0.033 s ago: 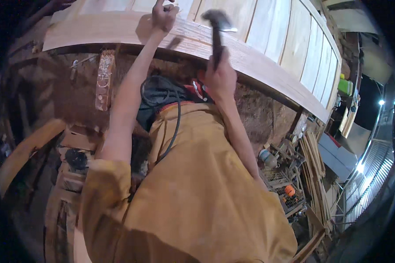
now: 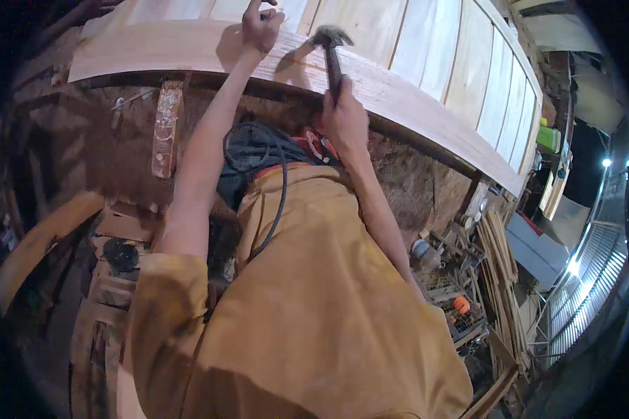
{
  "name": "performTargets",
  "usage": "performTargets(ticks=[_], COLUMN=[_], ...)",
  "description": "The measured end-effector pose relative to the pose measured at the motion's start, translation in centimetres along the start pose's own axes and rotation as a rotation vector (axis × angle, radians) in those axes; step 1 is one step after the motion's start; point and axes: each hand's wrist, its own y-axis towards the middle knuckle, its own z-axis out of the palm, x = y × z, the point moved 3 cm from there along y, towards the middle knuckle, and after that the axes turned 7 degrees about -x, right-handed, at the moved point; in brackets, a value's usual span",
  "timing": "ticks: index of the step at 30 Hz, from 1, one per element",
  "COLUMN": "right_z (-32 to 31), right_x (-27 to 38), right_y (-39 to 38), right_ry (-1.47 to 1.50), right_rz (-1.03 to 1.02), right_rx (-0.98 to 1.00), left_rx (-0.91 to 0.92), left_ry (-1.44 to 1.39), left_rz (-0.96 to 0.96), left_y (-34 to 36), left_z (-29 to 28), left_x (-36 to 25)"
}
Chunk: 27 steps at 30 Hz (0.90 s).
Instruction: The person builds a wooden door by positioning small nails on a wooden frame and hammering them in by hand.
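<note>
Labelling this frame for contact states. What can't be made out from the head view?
- Whatever the left hand pinches against the curved wooden plank: too small, covered by its fingers.
- Hammer handle's lower part: hidden inside the right hand.
- Whether the hammer head touches the plank: cannot tell, slight blur.
- Power tool behind the black cord: mostly hidden by the yellow shirt.

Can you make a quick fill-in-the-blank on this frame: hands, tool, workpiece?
1. The right hand grips the handle of a ____.
2. The left hand rests on the curved ____ panel, beside the hammer head.
3. The person's shirt is ____ in colour.

Missing words: hammer; wooden; yellow
</note>
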Motion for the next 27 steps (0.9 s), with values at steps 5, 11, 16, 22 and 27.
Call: performTargets(ticks=[5,11,16,22,27], right_z=[-0.3,0.8,0.5,-2.3,-1.2], right_x=[1.2,-0.4,-2.7,-4.5,-4.5], right_y=[0.4,1.7,1.6,-1.1,0.5], right_ry=[0.103,-0.047,0.059,-0.092,-0.332], right_rz=[0.006,0.068,0.037,-0.141,-0.389], right_rx=[-0.065,0.058,0.002,-0.062,-0.175], left_rx=[0.042,-0.035,0.068,0.079,0.189], left_ry=[0.052,-0.450,-0.852,-1.370,-1.416], left_rz=[-0.035,-0.468,-0.684,-1.028,-1.032], left_y=[0.0,1.4,1.4,-1.7,-3.4], left_z=[-1.3,-0.6,-2.3,-3.9,-3.1], left_x=[0.9,-0.5,-2.2,-8.0,-10.2])
